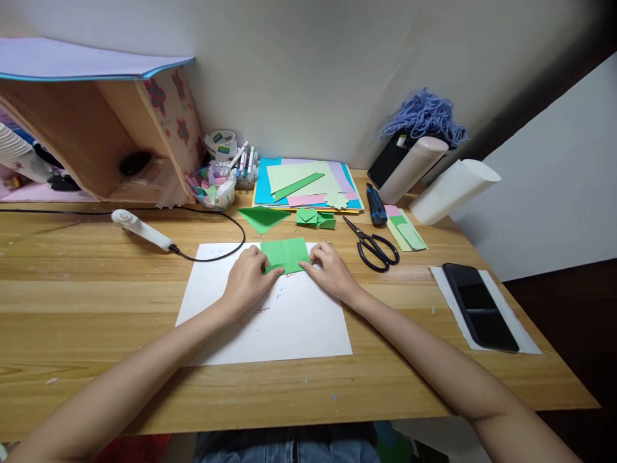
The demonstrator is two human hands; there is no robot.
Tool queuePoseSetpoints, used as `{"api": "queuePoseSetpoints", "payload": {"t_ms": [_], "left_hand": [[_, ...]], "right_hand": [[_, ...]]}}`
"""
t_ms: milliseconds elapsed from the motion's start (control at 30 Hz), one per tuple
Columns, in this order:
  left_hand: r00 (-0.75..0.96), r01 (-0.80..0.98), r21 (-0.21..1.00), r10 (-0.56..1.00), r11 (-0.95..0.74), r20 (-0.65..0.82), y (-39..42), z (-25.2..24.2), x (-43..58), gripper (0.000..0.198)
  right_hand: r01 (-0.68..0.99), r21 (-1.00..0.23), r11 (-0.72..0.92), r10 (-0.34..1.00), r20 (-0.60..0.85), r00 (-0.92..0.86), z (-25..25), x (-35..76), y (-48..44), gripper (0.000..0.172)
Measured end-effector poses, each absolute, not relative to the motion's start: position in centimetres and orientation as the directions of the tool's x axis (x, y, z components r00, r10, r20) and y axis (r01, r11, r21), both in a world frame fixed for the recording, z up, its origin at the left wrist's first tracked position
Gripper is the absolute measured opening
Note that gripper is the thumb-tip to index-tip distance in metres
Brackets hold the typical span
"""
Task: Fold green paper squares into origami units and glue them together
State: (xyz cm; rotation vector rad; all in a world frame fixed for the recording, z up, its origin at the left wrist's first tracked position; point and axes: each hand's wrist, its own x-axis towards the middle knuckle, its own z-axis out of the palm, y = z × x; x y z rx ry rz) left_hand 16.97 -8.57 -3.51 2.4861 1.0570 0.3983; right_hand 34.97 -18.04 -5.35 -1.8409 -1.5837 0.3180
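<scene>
A green sheet of paper (285,253) with a crease down its middle lies over the far part of a white sheet (289,328). My left hand (249,280) grips its left edge, the thumb pressing a narrow fold along the near side. At the right edge, my right hand (330,270) pinches the near corner between thumb and fingers. Just beyond the paper are a green folded triangle (264,218) and small green folded pieces (315,218). Black-handled scissors (372,245) rest to the right of my right hand.
Coloured paper (289,177) is stacked by the wall, near a tub of scraps (212,193). A white corded device (142,230) lies left. On the right are a utility knife (376,206), paper strips (407,233), a white roll (453,191) and a phone (479,308).
</scene>
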Motion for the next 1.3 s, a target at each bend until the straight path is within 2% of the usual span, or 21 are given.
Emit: {"api": "queuePoseSetpoints", "payload": {"t_ms": [467,667,833,1000,1133,1300], "left_hand": [[0.716,0.651,0.26,0.691,-0.713,0.101,-8.53,-3.65,16.78,0.039],[0.707,0.654,0.255,0.695,-0.712,0.13,-8.47,-3.84,16.74,0.041],[0.694,0.598,0.389,0.695,-0.701,0.187,-8.28,-4.03,16.48,0.039],[0.685,0.557,0.497,0.707,-0.665,0.177,-8.26,-4.08,16.23,0.033],[0.679,0.578,0.486,0.716,-0.655,0.158,-8.39,-4.05,16.28,0.034],[0.692,0.605,0.396,0.702,-0.691,0.167,-8.44,-3.94,16.51,0.033]], "right_hand": [[0.94,-0.33,-0.087,0.943,0.276,0.184,-5.59,34.15,-18.26,0.018],[0.925,-0.371,-0.082,0.931,0.303,0.204,-5.65,34.09,-18.42,0.017],[0.906,-0.418,-0.07,0.938,0.282,0.202,-5.61,34.27,-18.45,0.017],[0.898,-0.436,-0.062,0.937,0.284,0.203,-5.68,34.35,-18.48,0.016],[0.898,-0.437,-0.056,0.937,0.288,0.199,-5.74,34.36,-18.51,0.015],[0.921,-0.384,-0.064,0.945,0.273,0.18,-5.67,34.2,-18.51,0.012]]}}
